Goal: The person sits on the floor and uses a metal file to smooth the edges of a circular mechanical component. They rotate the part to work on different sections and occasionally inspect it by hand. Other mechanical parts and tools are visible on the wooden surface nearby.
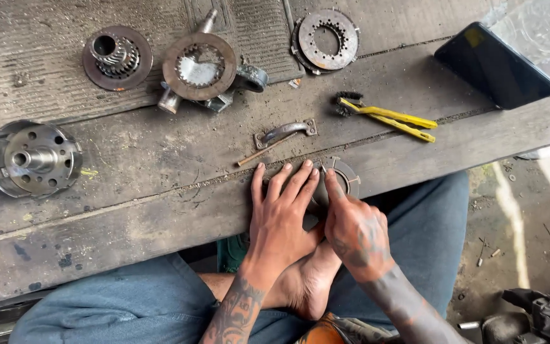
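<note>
My left hand lies flat, fingers spread, pressing down on a round grey metal plate at the near edge of the wooden workbench. Most of the plate is hidden under that hand. My right hand is beside it, with its fingers resting on the plate's rim and centre. Both forearms are tattooed. I sit with my legs in blue jeans under the bench edge, and a bare foot shows below my hands.
A curved metal handle and a thin rod lie just beyond my hands. Yellow wire brushes, a dark phone, several toothed clutch discs and hubs are spread over the bench.
</note>
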